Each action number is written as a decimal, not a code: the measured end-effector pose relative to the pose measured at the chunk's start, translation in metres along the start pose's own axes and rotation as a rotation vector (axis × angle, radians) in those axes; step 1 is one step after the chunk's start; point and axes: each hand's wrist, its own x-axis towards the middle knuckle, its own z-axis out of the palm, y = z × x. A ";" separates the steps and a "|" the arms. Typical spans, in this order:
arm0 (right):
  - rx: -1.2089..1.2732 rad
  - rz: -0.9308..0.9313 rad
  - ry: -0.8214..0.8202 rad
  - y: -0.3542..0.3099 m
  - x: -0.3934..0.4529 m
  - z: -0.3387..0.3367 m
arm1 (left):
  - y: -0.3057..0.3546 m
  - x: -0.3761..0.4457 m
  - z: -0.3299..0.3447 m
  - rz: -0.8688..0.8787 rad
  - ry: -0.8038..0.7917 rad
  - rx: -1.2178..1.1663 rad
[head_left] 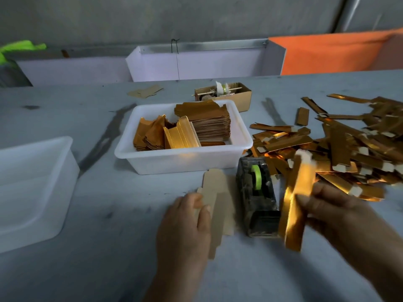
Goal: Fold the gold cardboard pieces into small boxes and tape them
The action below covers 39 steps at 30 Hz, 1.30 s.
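My left hand [185, 216] pinches the edge of a flat cardboard piece [220, 205] lying brown side up on the table, just left of the tape dispenser [258, 199]. My right hand [331, 212] grips a folded gold box [294, 205], long and narrow, held upright to the right of the dispenser; it looks blurred. The dispenser is dark and carries a green tape roll. A heap of folded gold boxes [340, 147] spreads over the table at the right.
A white tub [181, 158] behind the dispenser holds stacked flat gold pieces [209, 125]. Another white tub [32, 184] stands at the left edge. A small brown carton [226, 94] and a loose cardboard scrap [145, 91] lie farther back.
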 end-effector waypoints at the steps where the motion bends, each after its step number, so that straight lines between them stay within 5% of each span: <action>1: 0.067 -0.012 0.112 -0.005 0.011 -0.008 | -0.005 0.008 0.005 -0.005 -0.021 0.127; 4: 0.040 -0.085 0.497 -0.018 0.027 -0.019 | -0.010 0.024 0.026 -0.043 -0.178 0.371; 12: 0.003 -0.014 0.294 0.028 0.007 0.018 | -0.023 0.044 0.031 -0.269 -0.323 -0.031; 16: -0.043 -0.013 0.298 0.026 -0.004 0.013 | -0.040 0.039 0.008 -0.452 -0.380 -0.562; 19: -0.090 -0.064 0.302 0.023 -0.010 0.009 | -0.056 0.033 -0.007 -0.499 -0.395 -0.736; 27: -0.334 -0.299 0.204 0.026 -0.031 0.030 | -0.076 0.022 -0.023 -0.414 -0.373 -0.449; 33: -0.526 -0.448 -0.135 0.037 -0.045 0.057 | -0.055 0.025 -0.027 -0.196 -0.170 0.040; 36: -0.426 -0.319 -0.163 0.043 -0.042 0.063 | -0.037 0.016 -0.038 -0.314 -0.089 -0.323; 39: -0.215 -0.129 -0.264 0.038 -0.040 0.070 | -0.020 0.001 -0.040 -0.366 -0.363 -0.863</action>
